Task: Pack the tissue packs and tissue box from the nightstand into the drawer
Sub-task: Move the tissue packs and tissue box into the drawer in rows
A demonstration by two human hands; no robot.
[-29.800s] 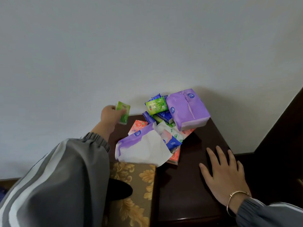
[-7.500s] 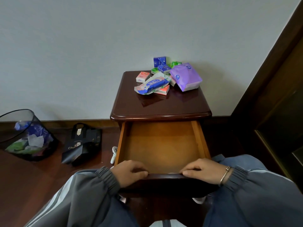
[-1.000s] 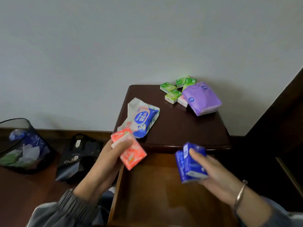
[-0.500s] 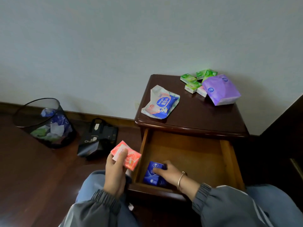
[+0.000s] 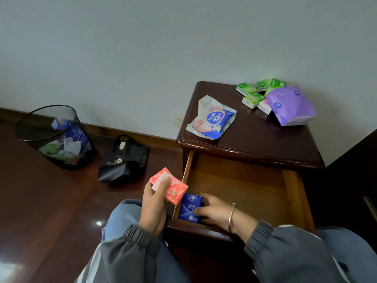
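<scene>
The drawer [image 5: 293, 193] of the dark nightstand [image 5: 265, 144] stands open. My right hand [image 5: 216, 211] is inside its front left corner, fingers on the blue tissue packs [image 5: 190, 208] lying there. My left hand [image 5: 153, 203] grips orange-pink tissue packs [image 5: 172, 187] just left of the drawer's side wall. On the nightstand top lie a blue and white wipes pack [image 5: 212, 121], several small green packs [image 5: 253, 97], a pink pack [image 5: 264, 106] and a large purple tissue pack [image 5: 289, 106].
On the dark wooden floor to the left stand a black mesh bin [image 5: 55, 137] with rubbish and a black bag [image 5: 124, 160]. A wall socket [image 5: 177, 121] sits beside the nightstand. My knees are under the drawer front. Dark furniture [image 5: 357, 170] stands at right.
My right hand has stayed on the blue packs in the drawer's front left corner. My left hand with the orange-pink packs has come closer to the drawer's side.
</scene>
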